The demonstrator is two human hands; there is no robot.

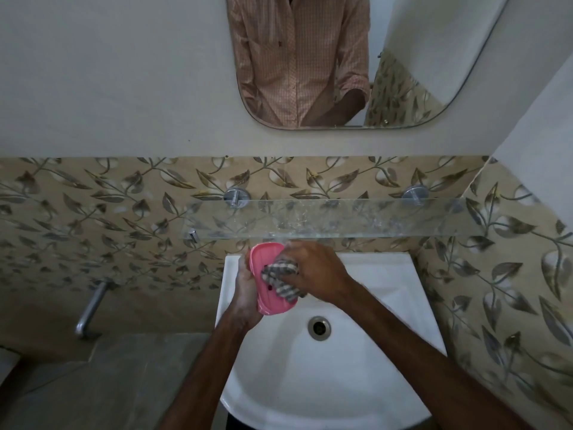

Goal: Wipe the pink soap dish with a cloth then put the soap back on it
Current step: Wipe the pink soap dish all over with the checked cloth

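Note:
My left hand grips the pink soap dish from its left side and holds it tilted above the back of the white sink. A bunched grey striped cloth is pressed into the dish's hollow by my right hand, whose fingers are closed around it. The cloth covers the right half of the dish. No soap is visible anywhere in the head view.
A glass shelf on chrome brackets runs just above and behind my hands. The sink drain lies below the dish. A chrome tap pipe sticks out of the leaf-patterned tiles at left. A mirror hangs above.

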